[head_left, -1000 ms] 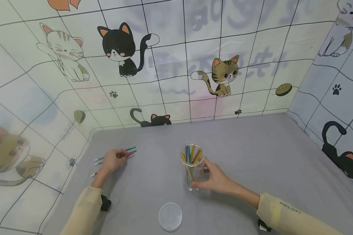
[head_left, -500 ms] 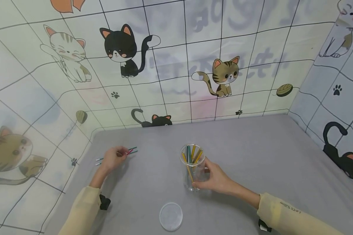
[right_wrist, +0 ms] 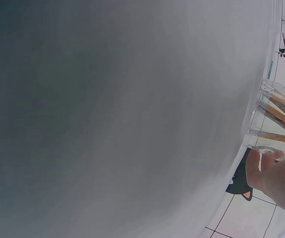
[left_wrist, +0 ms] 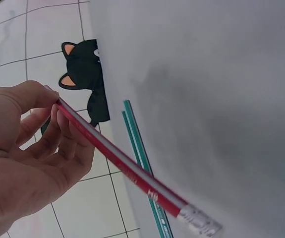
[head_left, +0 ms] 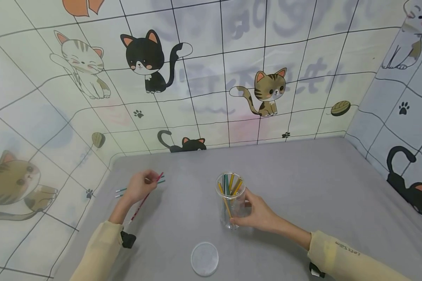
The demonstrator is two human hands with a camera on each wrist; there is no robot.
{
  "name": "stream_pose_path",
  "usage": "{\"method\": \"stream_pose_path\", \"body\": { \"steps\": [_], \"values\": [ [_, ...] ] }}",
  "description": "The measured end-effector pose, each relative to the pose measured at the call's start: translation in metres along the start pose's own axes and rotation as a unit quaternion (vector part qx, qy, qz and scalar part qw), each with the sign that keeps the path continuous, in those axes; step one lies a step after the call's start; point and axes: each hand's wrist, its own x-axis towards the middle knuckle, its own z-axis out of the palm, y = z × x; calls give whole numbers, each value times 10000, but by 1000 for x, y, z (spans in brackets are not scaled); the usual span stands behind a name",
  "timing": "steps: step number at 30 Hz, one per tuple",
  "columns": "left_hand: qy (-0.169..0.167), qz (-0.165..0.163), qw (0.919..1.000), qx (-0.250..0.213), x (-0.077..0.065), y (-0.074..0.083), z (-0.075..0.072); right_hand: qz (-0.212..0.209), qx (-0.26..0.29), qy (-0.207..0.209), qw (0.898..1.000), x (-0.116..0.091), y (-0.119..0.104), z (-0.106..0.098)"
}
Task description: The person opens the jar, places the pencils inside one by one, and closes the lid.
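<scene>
My left hand [head_left: 140,188] pinches a red pencil [left_wrist: 122,158] between thumb and fingers, raised and slanting. In the left wrist view its silver eraser end points away from the hand, with "HB" printed near it. Below it two green pencils [left_wrist: 138,144] lie on the grey surface, partly hidden by the hand in the head view. My right hand [head_left: 258,214] grips the side of a clear jar [head_left: 237,210], which stands upright. Several yellow and green pencils [head_left: 226,185] lean inside the jar.
A clear round lid [head_left: 204,259] lies flat on the grey tabletop [head_left: 295,175], in front of the jar. Cat-print cloth walls [head_left: 211,101] enclose the table at the back and both sides.
My left hand has picked the red pencil up off the table and tilted it, its eraser end swinging toward the person. The right hand and the jar stay put.
</scene>
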Motion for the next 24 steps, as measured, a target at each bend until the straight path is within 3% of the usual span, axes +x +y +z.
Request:
{"method": "stream_pose_path", "body": {
  "steps": [14, 24],
  "values": [
    [21, 267, 9995, -147, 0, 23, 1, -20, 6, 20, 10000, 0, 0, 0],
    [-92, 470, 9981, -381, 1, 48, 4, -55, -34, 22, 10000, 0, 1, 1]
  ]
}}
